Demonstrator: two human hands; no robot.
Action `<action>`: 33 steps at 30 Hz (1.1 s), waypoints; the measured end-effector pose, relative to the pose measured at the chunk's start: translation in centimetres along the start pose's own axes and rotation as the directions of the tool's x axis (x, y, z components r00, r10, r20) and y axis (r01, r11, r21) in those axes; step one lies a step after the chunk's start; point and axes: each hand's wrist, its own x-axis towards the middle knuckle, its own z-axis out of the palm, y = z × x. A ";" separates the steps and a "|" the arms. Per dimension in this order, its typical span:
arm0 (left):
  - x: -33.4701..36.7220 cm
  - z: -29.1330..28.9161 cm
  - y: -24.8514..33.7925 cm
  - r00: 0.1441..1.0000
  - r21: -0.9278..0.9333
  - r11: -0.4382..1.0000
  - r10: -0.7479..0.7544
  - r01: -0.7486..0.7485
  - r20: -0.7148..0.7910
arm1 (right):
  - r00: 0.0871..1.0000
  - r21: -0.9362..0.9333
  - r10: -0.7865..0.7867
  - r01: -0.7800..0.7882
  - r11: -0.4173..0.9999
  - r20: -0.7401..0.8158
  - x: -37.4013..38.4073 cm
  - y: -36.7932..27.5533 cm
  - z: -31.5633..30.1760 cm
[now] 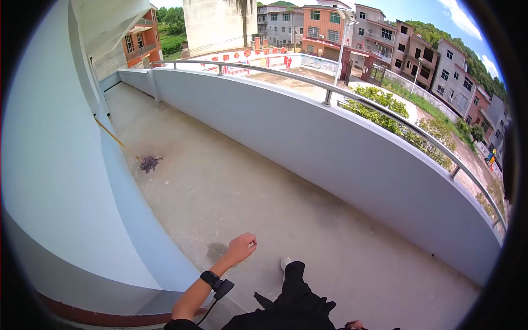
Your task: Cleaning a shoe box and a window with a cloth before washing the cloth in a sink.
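My left hand is held out over the corridor floor with its fingers curled closed. A small pale spot shows at the fingers, too small to make out. On that wrist sits a black strap with a small black box and a cable. Only a sliver of my right hand shows at the bottom edge, its fingers mostly hidden. Farther ahead on the left lies a mop's dark purple-grey head, apart from both hands; its yellow handle slants up toward the wall.
A pale concrete floor runs ahead, with a damp-looking dark patch near my left hand. The white-and-blue wall bounds the left. Along the right stands a parapet topped by a metal handrail; a yard and buildings lie beyond.
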 end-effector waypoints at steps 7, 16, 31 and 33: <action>22.3 -8.8 -10.8 0.805 -0.923 0.337 -0.591 0.186 -0.054 | 0.968 0.076 -0.171 0.160 0.984 0.182 17.4 -44.3 -8.4; 38.3 -28.7 -20.2 0.646 -0.731 -0.037 -0.498 -0.682 -0.578 | 0.246 -0.362 -0.871 0.928 0.085 0.425 14.4 -104.5 5.1; 69.0 -49.7 -43.4 0.560 -0.563 0.048 0.206 -0.825 -0.803 | 0.247 -0.492 -0.861 0.870 -0.004 0.444 33.1 -148.5 15.6; 74.0 -53.4 -48.6 0.532 -0.537 0.061 0.266 -0.841 -0.804 | 0.258 -0.465 -0.871 0.885 0.038 0.419 37.4 -156.0 17.7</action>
